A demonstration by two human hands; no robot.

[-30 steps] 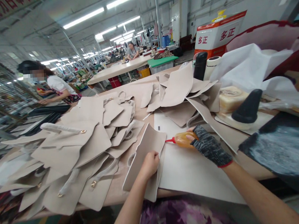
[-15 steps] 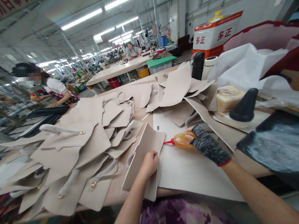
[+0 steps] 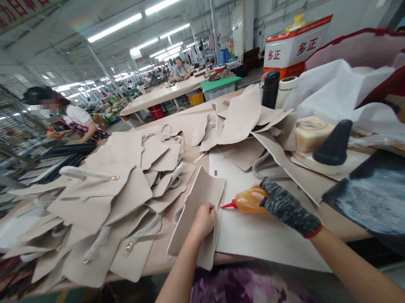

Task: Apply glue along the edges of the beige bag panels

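Broad tan desk (image 3: 181, 258), strewn with flat beige cut pieces (image 3: 98, 194) in overlapping heaps, matte and leather-like, some with straps and small gold rings. Second, smaller heap of the same panels (image 3: 241, 117) farther back, curled at the edges. Pale smooth work board (image 3: 262, 230) under the hands, rectangular, stiff, slightly glossy. Crumpled white sheeting (image 3: 336, 88) to the right, beside a dark tray (image 3: 380, 195) with greyish smears. Black cone-shaped block (image 3: 334, 143) on a light plate, a black flask (image 3: 270, 89) behind. Co-worker in a white top (image 3: 75, 120) at the far left, another person seated at a distant table.

Curved beige panel (image 3: 201, 206) stood up on its edge at the near rim of the board, pinched at its lower part by the bare left hand (image 3: 203, 217), fingers clenched around the folded edge. Amber squeeze bottle (image 3: 248, 200), soft translucent plastic with a red pointed nozzle, gripped in the right hand (image 3: 283, 203) inside a speckled grey knit glove with a red cuff.

Compared with a second ago: nozzle lower and closer to the panel's right edge, now just beside the left thumb; panel pose almost unchanged. Likely the glue line travelling down that edge toward the holding hand, with the bead near its end there.
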